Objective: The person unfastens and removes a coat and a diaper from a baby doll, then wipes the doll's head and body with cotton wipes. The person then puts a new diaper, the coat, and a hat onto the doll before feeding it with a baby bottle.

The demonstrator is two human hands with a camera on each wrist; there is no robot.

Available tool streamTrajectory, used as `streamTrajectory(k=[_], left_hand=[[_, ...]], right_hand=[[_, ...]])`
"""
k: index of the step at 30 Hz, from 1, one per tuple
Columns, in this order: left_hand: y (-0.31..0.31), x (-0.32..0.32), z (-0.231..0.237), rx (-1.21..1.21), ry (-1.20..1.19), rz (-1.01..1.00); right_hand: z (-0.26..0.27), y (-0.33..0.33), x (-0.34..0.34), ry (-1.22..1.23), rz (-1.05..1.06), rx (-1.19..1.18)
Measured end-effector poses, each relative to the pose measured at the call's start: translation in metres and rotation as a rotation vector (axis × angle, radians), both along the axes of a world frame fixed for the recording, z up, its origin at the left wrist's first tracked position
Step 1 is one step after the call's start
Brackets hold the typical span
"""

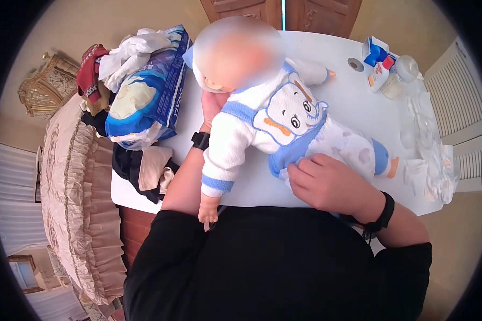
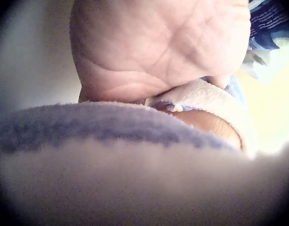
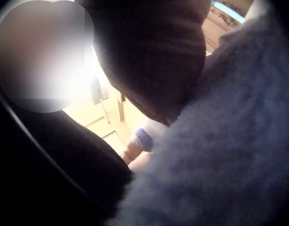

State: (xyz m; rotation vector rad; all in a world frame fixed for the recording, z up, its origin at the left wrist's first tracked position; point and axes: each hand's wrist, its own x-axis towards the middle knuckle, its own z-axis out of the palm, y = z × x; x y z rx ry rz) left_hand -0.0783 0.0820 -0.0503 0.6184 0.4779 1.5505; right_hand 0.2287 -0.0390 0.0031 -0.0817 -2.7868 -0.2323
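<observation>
- Lying on its back across the white table (image 1: 353, 93), the doll (image 1: 284, 123) has its head toward the far left and its legs toward the right, with the nearer arm (image 1: 227, 152) stretching toward the person's black shirt (image 1: 284, 257).
- Left hand (image 1: 213, 104): reaches in under the doll's head and neck and appears to hold them up; its fingers are hidden, so how tightly they close cannot be told. The left wrist view shows only the bare palm against fluffy cloth.
- Right hand (image 1: 325, 181): fingers curled, seemingly pinching a fold of the outfit (image 1: 297, 125) at the waist; the right wrist view shows blurred blue cloth, not fingertips.
- Handling: the doll is probably light for its length, with a firm head and limbs. The fleecy outfit looks soft and grippy, but cloth may slide over the body if tugged alone.
- Best hold, I judge: one palm beneath head and neck, the other beneath hips; a pinch suits only cloth.
- Nearby: a diaper pack (image 1: 139, 101) on the left; a red-capped bottle (image 1: 380, 76) well apart on the right.
</observation>
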Motion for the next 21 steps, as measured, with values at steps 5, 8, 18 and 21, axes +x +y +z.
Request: streamTrajectory(k=[5, 8, 18, 21], left_hand=[[0.001, -0.002, -0.009, -0.053, 0.019, -0.012], [0.011, -0.01, -0.032, -0.147, 0.009, -0.022], [0.019, -0.032, -0.061, -0.263, 0.005, -0.015], [0.019, -0.033, -0.065, -0.286, 0.01, -0.02]], right_hand=[[0.0, 0.007, -0.003, -0.059, 0.043, -0.017], [-0.007, 0.013, -0.008, 0.005, 0.042, -0.195], [-0.01, 0.012, -0.008, 0.442, -0.147, -0.76], [-0.004, 0.009, 0.002, 0.581, -0.348, -0.959]])
